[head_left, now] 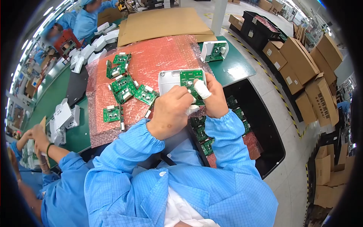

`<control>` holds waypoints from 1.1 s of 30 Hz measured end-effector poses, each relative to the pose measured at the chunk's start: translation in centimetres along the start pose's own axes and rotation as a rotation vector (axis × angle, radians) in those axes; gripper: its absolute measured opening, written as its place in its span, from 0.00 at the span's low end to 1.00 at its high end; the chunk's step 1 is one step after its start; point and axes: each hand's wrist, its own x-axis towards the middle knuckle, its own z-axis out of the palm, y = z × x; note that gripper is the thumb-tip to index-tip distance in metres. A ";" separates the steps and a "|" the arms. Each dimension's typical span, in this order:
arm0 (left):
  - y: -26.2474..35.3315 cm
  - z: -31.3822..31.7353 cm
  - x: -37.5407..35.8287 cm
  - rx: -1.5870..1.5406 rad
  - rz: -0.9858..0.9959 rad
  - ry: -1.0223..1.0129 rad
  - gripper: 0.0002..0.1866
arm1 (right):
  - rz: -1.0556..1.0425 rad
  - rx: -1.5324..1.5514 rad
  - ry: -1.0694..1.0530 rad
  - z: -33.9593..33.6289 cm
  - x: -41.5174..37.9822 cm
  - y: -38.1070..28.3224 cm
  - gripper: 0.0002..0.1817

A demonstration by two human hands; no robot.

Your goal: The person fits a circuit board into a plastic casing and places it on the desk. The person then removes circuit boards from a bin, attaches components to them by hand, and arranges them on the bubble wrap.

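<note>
You held a white plastic housing (169, 80) with a green circuit board (191, 77) seated in it, raised above the work surface just beyond your knuckles. The housing sat between your two hands, its open face turned up towards you.

Your right hand (213, 99) was clamped on the housing's near right edge, the thumb, wrapped in a white finger cot (201, 89), pressed flat onto the circuit board. Your left hand (170, 110) was curled closed against the housing's lower edge, back of the hand up, fingertips tucked under towards the right hand; what exactly they pinched was hidden. Both wrists were bent inward, the hands touching, blue sleeves (132, 142) gathered at the cuffs.

Under your hands lay a sheet of pink bubble wrap (159, 56). To the left of your left hand, loose green boards (124, 89) were scattered on it. Beyond your right hand, another white housing (214, 50) stood on the green table (236, 68). Below your right wrist, a black bin (261, 125) held more green boards. Far to your left, another person's hand (38, 134) rested near white plastic parts (66, 117).
</note>
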 end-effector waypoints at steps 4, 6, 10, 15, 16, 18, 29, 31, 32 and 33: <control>-0.2 0.7 -0.4 -0.011 0.002 0.030 0.08 | -0.010 -0.045 0.018 0.0 -0.2 -0.2 0.19; 0.5 0.5 -0.8 -0.081 -0.039 0.048 0.08 | 0.063 0.088 -0.001 0.2 -0.6 -0.6 0.18; 0.1 0.3 -1.2 -0.202 -0.036 0.079 0.08 | 0.036 0.099 -0.021 0.5 -0.7 -0.7 0.16; -1.1 1.0 -1.1 0.066 0.134 0.000 0.13 | -0.120 -0.137 0.065 0.9 -0.8 -0.8 0.13; -1.1 1.2 -1.3 0.069 0.134 -0.003 0.14 | -0.117 -0.136 0.069 0.9 -1.0 -0.7 0.13; -1.2 1.5 -1.4 0.074 0.140 -0.001 0.16 | -0.118 -0.140 0.075 0.7 -1.1 -0.5 0.13; -3.1 -2.8 2.3 0.007 -0.096 0.198 0.17 | -0.194 -0.286 0.079 1.5 -1.5 -0.2 0.17; -3.1 -2.5 2.4 -0.092 -0.204 0.169 0.17 | -0.240 -0.336 0.129 1.9 -1.3 0.1 0.16; -3.1 -2.3 2.4 -0.144 -0.257 0.149 0.17 | -0.256 -0.396 0.149 1.9 -1.3 0.0 0.16; -3.1 -2.1 2.3 -0.142 -0.261 0.141 0.16 | -0.265 -0.457 0.169 2.0 -1.3 -0.2 0.16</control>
